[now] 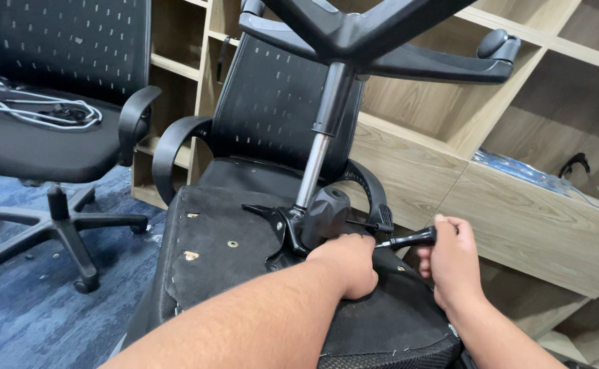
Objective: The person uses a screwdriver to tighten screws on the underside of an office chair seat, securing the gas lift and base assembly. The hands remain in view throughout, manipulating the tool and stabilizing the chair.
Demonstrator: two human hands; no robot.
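Observation:
A black office chair lies upside down, its seat underside [224,239] facing up. A chrome gas cylinder [314,160] rises from the black tilt mechanism [323,217] up to the star base [381,34]. My left hand [347,263] rests as a closed fist on the seat underside, right beside the mechanism. My right hand [453,260] grips the black handle of a tool [409,239] whose tip points left into the mechanism. The tool tip is hidden behind my left hand.
A second black mesh chair [53,102] stands upright at the left with white cables [40,113] on its seat. Wooden shelving [518,184] runs along the back and right. Small screws lie on the blue carpet [26,314].

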